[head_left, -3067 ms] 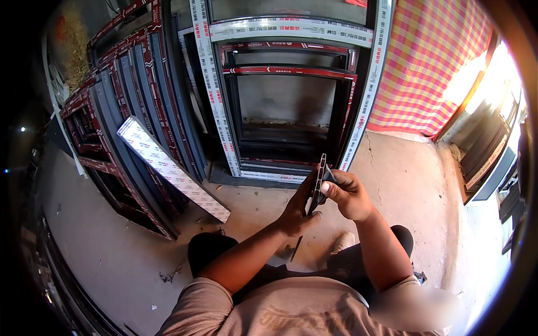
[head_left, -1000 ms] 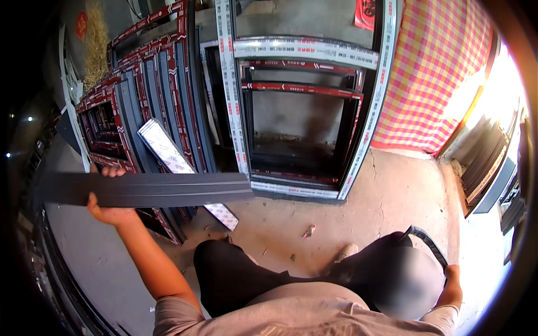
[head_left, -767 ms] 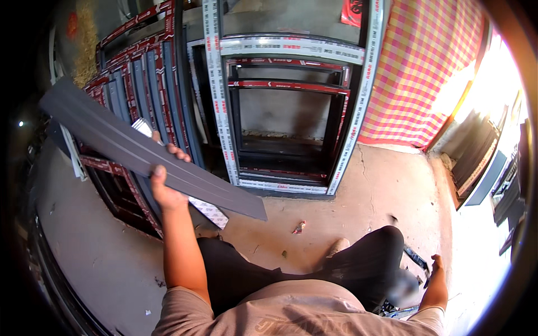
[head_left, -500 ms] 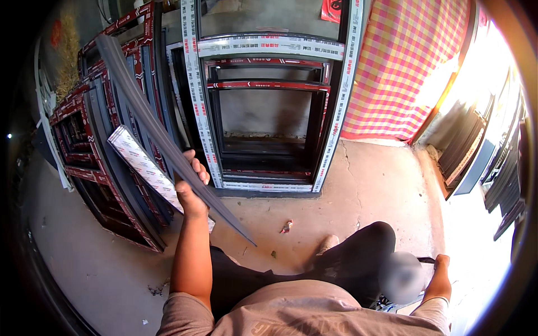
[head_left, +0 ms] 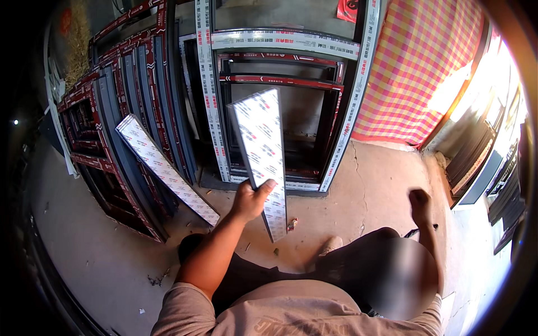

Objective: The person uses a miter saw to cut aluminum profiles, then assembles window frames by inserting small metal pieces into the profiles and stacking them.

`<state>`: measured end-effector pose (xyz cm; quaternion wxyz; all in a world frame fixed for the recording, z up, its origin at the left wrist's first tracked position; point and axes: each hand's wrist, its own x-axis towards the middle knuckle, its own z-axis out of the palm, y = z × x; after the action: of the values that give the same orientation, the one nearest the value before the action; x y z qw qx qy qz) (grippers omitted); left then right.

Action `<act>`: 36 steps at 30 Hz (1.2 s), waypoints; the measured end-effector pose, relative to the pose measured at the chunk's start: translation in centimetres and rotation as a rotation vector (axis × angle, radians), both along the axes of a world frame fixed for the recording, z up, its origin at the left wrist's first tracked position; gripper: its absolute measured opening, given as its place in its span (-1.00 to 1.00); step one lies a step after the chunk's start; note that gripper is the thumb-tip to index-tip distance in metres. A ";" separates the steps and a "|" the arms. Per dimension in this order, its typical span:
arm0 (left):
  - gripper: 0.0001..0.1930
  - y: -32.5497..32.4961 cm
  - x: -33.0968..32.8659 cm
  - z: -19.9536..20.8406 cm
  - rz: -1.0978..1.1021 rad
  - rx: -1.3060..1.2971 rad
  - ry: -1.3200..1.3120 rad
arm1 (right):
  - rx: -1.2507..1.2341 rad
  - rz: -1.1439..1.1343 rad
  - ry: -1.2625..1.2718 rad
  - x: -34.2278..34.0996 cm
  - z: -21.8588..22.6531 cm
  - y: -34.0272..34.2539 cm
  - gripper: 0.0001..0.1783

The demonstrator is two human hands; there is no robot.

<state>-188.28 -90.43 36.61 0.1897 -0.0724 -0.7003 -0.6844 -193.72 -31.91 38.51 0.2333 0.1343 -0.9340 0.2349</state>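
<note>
- Holding up one long, flat strip with white film printed in red and grey (head_left: 259, 137) looks like the step in hand; its printed face is turned toward the wearer.
- The left hand (head_left: 250, 200) has its grip closed on this strip below the middle, thumb laid over the printed face, fingers behind the left edge and partly hidden. Most of the length rises above the grip; a shorter end hangs below it.
- The right hand (head_left: 418, 200) is raised to the right of that grip, well apart from the strip. Its fingers look curled in, but I cannot tell how tightly, or whether they have hold of anything.
- Beyond the grip, behind the strip's upper part, stands a tall rectangular dark frame with white printed film (head_left: 350, 115).
- Left of the grip, a second white-filmed strip (head_left: 168, 173) slants against a row of dark metal frames with red film (head_left: 92, 161).
- Under and around the grip lies pale, cracked concrete floor (head_left: 386, 185).
- Judging by the low hold, any next move calls for firm thumb pressure against the weight above the grip, and care to turn the strip clear of the tall frame.
</note>
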 end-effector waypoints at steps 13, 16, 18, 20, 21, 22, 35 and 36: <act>-0.73 1.9 1.3 -5.1 -0.140 -0.287 -0.213 | -0.300 0.745 -0.100 -0.5 14.9 -38.4 -0.68; -0.71 1.5 1.8 -5.0 -0.129 -0.318 -0.235 | -0.334 0.758 -0.124 -0.2 13.7 -39.4 -0.74; -0.70 1.4 2.0 -4.1 -0.166 -0.257 -0.323 | -0.304 0.789 -0.113 -0.4 13.1 -39.9 -0.74; -0.71 1.5 2.5 -3.2 -0.202 -0.193 -0.386 | -0.321 0.784 -0.148 0.0 12.5 -40.4 -0.74; -0.72 1.5 2.5 -3.3 -0.202 -0.190 -0.400 | -0.328 0.782 -0.161 0.1 12.4 -40.6 -0.74; -0.72 1.5 2.5 -3.6 -0.204 -0.188 -0.414 | -0.310 0.784 -0.150 0.2 12.3 -40.8 -0.75; -0.81 2.3 1.2 -6.6 -0.137 -0.297 -0.309 | -0.399 0.723 -0.131 0.2 11.0 -41.6 -0.81; -0.81 2.4 1.2 -6.5 -0.130 -0.308 -0.303 | -0.406 0.714 -0.126 0.3 10.9 -41.7 -0.82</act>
<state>-187.08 -88.07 30.14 0.0247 -0.0419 -0.8108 -0.5832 -193.45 -73.58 49.38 0.1011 0.3861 -0.7760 0.4883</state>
